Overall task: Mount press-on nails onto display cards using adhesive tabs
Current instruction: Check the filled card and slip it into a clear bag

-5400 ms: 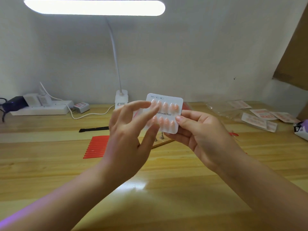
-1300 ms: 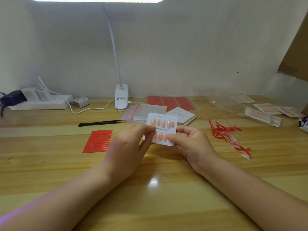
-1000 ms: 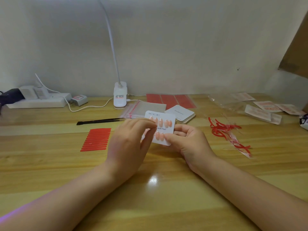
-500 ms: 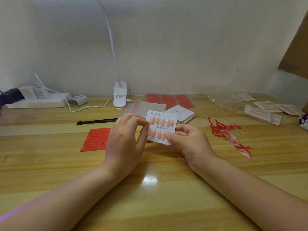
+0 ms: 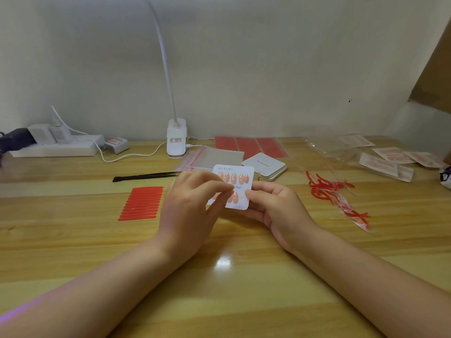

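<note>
White display card (image 5: 240,191) of pink press-on nails (image 5: 233,178) held up at frame centre above the table (image 5: 231,276), pinched at its right edge by right hand (image 5: 275,211) for steadiness, left hand (image 5: 188,211) fingertips pinching at the lower row, probably seating a nail.

A white display card (image 5: 240,189) with rounded corners is held tilted above the worktop, face toward the camera, with a row of glossy peach press-on nails (image 5: 233,178) across its top and more below the printed word "Nail". A stack of blank white cards (image 5: 264,165) lies just behind it. Red adhesive tab strips (image 5: 141,203) lie side by side on the worktop to its left.
</note>
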Tool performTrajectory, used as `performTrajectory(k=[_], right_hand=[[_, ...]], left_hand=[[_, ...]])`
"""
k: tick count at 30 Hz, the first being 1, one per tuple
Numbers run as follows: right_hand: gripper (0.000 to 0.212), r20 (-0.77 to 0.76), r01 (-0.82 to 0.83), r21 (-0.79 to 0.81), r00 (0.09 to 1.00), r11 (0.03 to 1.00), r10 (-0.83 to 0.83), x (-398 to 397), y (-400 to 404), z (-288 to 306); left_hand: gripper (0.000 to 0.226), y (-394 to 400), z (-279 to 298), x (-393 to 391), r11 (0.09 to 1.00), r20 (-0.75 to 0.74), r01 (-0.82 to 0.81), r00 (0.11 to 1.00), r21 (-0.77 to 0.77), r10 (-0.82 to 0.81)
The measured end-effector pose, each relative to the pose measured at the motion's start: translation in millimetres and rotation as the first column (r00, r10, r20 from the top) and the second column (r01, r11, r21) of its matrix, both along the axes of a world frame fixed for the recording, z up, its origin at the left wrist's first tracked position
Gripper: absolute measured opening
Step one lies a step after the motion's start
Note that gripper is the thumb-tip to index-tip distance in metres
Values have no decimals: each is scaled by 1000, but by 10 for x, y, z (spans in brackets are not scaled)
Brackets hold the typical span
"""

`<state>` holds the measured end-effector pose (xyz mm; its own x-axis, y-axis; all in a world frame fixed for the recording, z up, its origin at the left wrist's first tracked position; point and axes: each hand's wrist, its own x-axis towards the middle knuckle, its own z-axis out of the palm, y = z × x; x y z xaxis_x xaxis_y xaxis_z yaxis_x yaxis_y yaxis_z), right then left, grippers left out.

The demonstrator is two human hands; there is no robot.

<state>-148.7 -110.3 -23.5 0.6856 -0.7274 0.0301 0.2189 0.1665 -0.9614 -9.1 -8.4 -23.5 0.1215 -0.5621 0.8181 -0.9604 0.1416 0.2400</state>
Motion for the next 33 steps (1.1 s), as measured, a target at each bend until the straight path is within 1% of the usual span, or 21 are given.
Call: performTrajectory(k=[5,9,15,17,20,23,26,30,33], right_hand=[[23,8,-27,-53,1000,998,27,-1,12,-21],[22,22,-30,-78,999,997,31,-2,22,-28],[22,22,-24,-77,999,997,26,8,21,-47],[21,17,-17,-89,1000,996,19,14,23,-50],[21,1,-12,-115,1000,993,12,23,30,-53],[22,-1,-18,-120,1000,993,18,26,32,-51],[21,-1,-21,-115,1000,993,21,22,31,-51],[22,2,-10,-107,1000,994,10,17,40,-49],[21,-2,3,-101,1000,995,-3,21,47,-45]], left_hand=[[6,-11,0,10,999,64,32,998,-33,-30],[6,-20,-9,0,999,107,27,994,-22,-25],[19,-19,-8,0,1000,110,30,994,-4,-29],[19,-19,-7,-4,999,103,34,994,-10,-33],[12,-20,-7,-6,999,88,43,995,-19,-41],[14,-19,-5,-10,999,90,41,995,-5,-40],[13,-12,2,-7,1000,123,10,992,-2,-10],[7,-19,4,-22,998,244,-51,968,-45,60],[7,-29,3,-19,996,233,-67,969,-62,80]])
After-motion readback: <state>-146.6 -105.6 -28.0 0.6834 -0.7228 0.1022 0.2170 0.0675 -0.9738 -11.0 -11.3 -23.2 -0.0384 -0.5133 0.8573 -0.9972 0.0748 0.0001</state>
